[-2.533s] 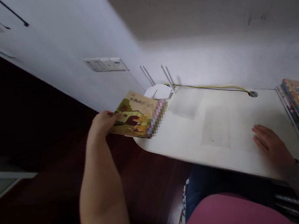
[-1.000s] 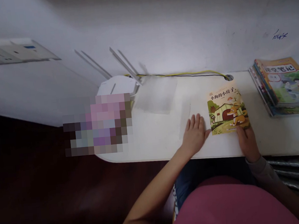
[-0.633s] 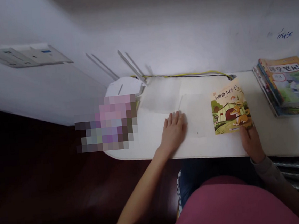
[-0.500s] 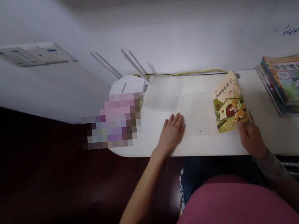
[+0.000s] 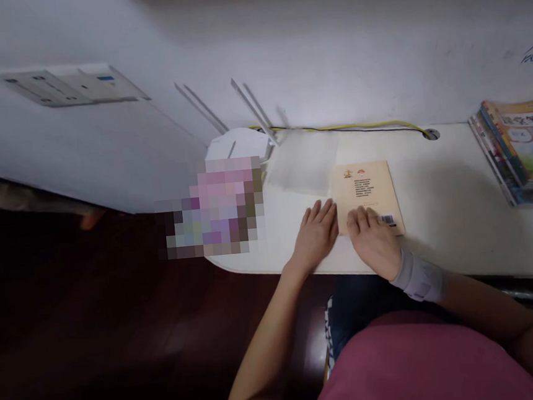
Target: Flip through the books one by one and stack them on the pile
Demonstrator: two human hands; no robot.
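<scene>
A thin storybook [image 5: 356, 183] lies flat on the white desk, its cream back cover with text and a barcode facing up. My right hand [image 5: 373, 237] rests palm down on its lower part, fingers extended. To the left, my left hand [image 5: 316, 233] is spread flat on the desk, fingertips close to the book's left edge. A clear plastic book cover [image 5: 301, 163] lies unfolded on the desk. Its left panel shows above my left hand, while the book hides the area where its right panel lay.
A white router [image 5: 238, 145] with raised antennas stands at the back left, behind a blurred-out pink and purple item [image 5: 226, 197]. Yellow and black cables run along the wall to a cable hole [image 5: 431, 134]. A stack of books [image 5: 523, 152] sits at the right.
The storybook has moved left, from being held tilted front cover up to lying flat back cover up. My right hand has released its grip and lies on it. My left hand stays flat.
</scene>
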